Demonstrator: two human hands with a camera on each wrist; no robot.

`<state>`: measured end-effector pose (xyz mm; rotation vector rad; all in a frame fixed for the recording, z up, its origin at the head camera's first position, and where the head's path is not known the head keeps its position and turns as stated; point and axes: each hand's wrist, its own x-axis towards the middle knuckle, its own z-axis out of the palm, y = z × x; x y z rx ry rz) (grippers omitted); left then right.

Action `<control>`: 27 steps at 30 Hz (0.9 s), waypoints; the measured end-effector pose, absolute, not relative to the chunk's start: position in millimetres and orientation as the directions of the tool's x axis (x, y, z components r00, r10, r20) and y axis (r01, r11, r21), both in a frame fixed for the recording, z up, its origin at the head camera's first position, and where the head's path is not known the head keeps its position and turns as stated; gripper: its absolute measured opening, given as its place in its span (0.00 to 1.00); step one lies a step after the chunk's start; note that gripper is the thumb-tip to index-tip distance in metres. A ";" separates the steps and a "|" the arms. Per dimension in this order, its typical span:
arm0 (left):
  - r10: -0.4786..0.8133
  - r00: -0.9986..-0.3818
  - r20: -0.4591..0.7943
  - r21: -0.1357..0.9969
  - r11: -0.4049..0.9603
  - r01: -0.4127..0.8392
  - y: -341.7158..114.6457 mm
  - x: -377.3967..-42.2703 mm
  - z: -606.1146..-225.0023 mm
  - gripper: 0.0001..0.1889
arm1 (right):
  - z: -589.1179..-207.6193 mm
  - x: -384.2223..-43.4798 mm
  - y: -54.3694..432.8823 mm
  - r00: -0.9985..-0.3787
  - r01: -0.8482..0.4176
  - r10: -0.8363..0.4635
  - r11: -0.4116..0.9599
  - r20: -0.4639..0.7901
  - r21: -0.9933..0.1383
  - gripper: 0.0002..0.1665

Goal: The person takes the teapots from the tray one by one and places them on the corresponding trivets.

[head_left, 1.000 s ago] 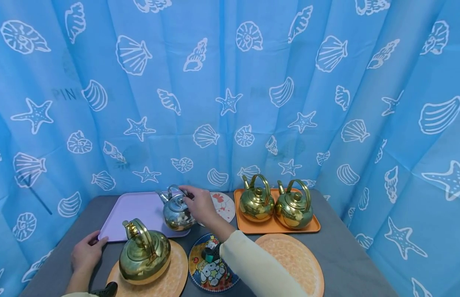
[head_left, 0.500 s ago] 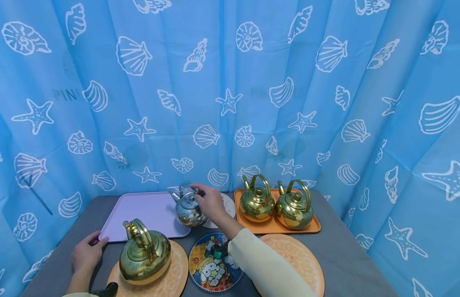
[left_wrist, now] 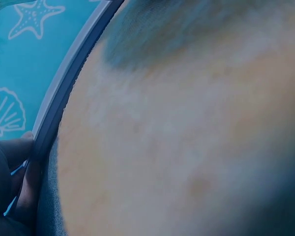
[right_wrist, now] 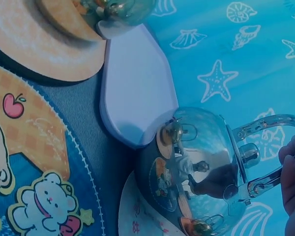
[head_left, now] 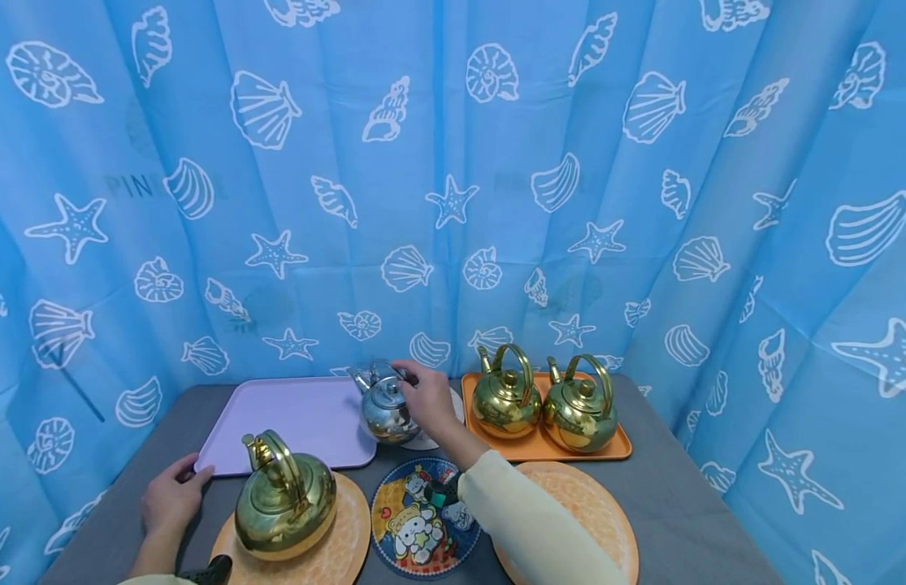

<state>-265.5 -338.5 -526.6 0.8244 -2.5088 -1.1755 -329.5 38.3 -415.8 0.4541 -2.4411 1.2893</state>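
Observation:
My right hand (head_left: 429,400) grips the handle of a shiny silver kettle (head_left: 385,413). In the right wrist view the fingers (right_wrist: 292,184) curl round that curved handle, and the kettle body (right_wrist: 196,162) overlaps a white round mat (right_wrist: 130,206) with red print. In the head view it hangs by the right end of a lilac tray (head_left: 277,422), spout pointing left. My left hand (head_left: 173,494) pinches the tray's near left corner, thumb on top of the rim. Beside it a large gold kettle (head_left: 284,508) stands on a tan round mat (head_left: 350,520).
Two gold kettles (head_left: 505,406) stand on an orange tray (head_left: 489,449) at the back right. A blue cartoon mat (head_left: 423,532) and another tan round mat (head_left: 584,491) lie in front, the latter partly under my right sleeve. A blue shell-print curtain (head_left: 453,203) closes off the back.
My right hand has carried the silver kettle rightward, from over the lilac tray's right part to over the white mat. My left hand stays at the tray corner.

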 end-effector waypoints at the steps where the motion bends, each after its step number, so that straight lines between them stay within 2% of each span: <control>1: -0.588 -0.809 -0.014 0.766 0.514 -0.387 -338.7 -265.3 -527.0 0.26 | -416.6 -330.0 39.3 -0.888 -0.431 -0.113 0.540 0.445 -0.723 0.17; 10: -0.590 -0.807 -0.015 0.767 0.511 -0.388 -338.9 -265.5 -526.2 0.26 | -421.2 -336.0 49.2 -0.873 -0.431 -0.068 0.569 0.482 -0.700 0.19; 27: -0.587 -0.809 -0.017 0.766 0.513 -0.388 -339.4 -266.1 -530.0 0.27 | -428.4 -339.3 63.7 -0.885 -0.404 -0.018 0.526 0.466 -0.748 0.18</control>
